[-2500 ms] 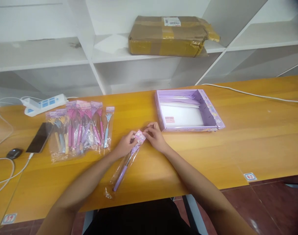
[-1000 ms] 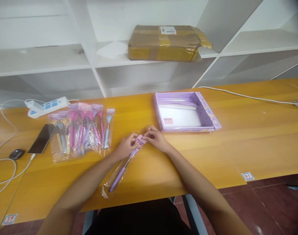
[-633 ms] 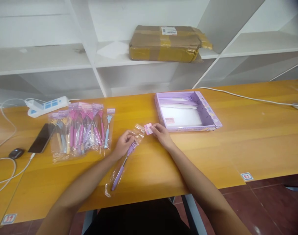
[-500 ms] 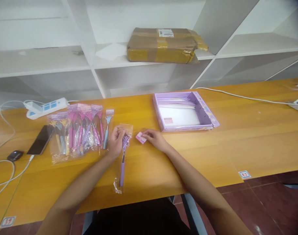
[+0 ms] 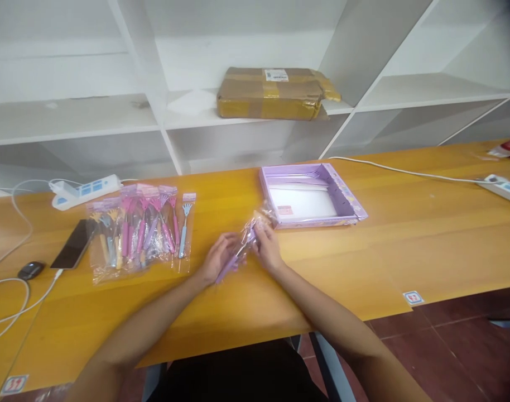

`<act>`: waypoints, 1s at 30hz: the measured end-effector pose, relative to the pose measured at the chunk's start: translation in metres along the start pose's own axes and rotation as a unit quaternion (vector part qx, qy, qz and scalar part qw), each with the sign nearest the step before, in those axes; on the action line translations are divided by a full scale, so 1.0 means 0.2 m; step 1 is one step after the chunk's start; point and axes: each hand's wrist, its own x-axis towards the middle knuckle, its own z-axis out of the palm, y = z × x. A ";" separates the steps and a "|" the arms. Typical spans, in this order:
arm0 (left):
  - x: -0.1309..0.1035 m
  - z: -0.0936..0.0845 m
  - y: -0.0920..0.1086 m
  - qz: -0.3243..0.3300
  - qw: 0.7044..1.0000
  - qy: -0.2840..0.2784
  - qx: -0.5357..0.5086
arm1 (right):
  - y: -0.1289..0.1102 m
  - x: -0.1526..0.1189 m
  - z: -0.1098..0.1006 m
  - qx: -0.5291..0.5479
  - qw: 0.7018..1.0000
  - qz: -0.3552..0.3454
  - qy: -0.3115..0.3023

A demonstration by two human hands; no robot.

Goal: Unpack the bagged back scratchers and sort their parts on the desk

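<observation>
A purple hand-shaped scratcher [image 5: 229,269] in a clear bag is held at a slant above the wooden table. My left hand [image 5: 220,258] is closed round its handle side. At its head end my right hand [image 5: 266,243] grips the bag near the top. The small pink card is hidden from sight. To the left lie several bagged scratchers [image 5: 142,226] in pink, purple, blue and yellow, with a blue one [image 5: 183,231] at their right edge. The open purple box [image 5: 355,212] holds a bagged purple scratcher and a pink card.
A taped brown parcel [image 5: 267,100] rests on the white shelf [image 5: 192,120] behind. Left on the table [image 5: 364,257] are a phone [image 5: 74,245], a black mouse [image 5: 31,270], a power strip [image 5: 87,191] and cables. Another power strip [image 5: 506,187] is at the far right.
My left hand has moved right and down onto the handle side. My right hand now grips the bag's top end. The scratcher has been lifted and tilted, and the pink card is out of sight.
</observation>
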 end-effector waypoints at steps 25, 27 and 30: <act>0.02 -0.04 0.05 -0.194 0.968 -0.151 0.058 | -0.04 0.29 -0.36 -0.087 0.994 -0.061 0.023; 0.02 -0.04 0.04 -0.189 0.969 -0.150 0.050 | -0.06 0.26 -0.34 -0.059 0.996 -0.039 -0.049; 0.01 -0.04 0.04 -0.185 0.968 -0.162 0.042 | -0.11 0.19 -0.25 -0.072 0.992 -0.007 -0.107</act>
